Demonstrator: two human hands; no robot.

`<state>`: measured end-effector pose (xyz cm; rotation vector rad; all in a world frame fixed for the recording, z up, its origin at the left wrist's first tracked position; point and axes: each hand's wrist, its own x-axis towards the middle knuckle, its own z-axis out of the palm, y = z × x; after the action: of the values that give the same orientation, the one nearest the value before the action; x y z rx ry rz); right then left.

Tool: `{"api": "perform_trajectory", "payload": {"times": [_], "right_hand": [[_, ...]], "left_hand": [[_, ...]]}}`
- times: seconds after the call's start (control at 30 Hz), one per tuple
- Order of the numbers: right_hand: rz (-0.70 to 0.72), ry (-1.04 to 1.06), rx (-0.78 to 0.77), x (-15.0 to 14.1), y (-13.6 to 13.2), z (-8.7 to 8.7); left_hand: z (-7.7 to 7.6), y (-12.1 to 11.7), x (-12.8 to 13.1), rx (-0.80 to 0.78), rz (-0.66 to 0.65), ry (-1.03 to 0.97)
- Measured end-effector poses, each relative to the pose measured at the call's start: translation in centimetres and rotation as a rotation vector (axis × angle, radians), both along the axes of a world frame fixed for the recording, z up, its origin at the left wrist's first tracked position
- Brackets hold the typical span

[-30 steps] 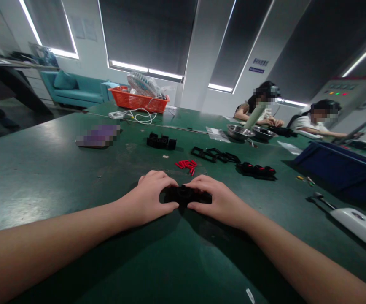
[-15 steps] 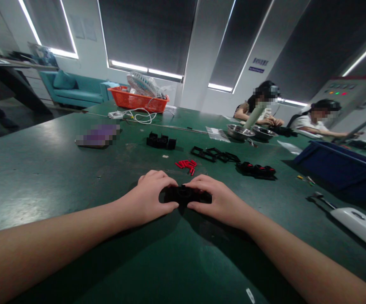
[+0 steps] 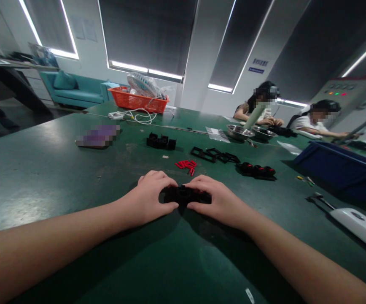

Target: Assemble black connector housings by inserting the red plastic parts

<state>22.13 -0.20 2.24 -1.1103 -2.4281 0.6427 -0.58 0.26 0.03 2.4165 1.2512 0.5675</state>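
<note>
Both my hands grip one black plastic part, low over the green table (image 3: 183,261). My left hand (image 3: 151,194) has its thumb and fingers closed about the left end of the black plastic part (image 3: 184,195). Around the right end, my right hand (image 3: 214,196) is closed in the same way. The fingers hide much of the part's ends, and its dark details are hard to make out. Just beyond my hands lies a small heap of red pins (image 3: 187,165). Behind it are a black block-like part (image 3: 160,141) and several thin black frames (image 3: 214,154).
To the right lie a black assembly with red bits (image 3: 256,171), a blue bin (image 3: 344,169) and a white-handled tool (image 3: 356,223). Farther back stand metal bowls (image 3: 240,132) and an orange basket (image 3: 138,100). A purple object (image 3: 97,136) lies left. Two people sit at the far right.
</note>
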Motion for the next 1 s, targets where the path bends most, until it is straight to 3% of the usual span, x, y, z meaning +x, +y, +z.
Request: {"api": "perform_trajectory", "payload": {"times": [1.0], "right_hand": [[-0.005, 0.005, -0.003, -0.02, -0.1, 0.05]], "left_hand": [[-0.06, -0.01, -0.05, 0.009, 0.003, -0.005]]}}
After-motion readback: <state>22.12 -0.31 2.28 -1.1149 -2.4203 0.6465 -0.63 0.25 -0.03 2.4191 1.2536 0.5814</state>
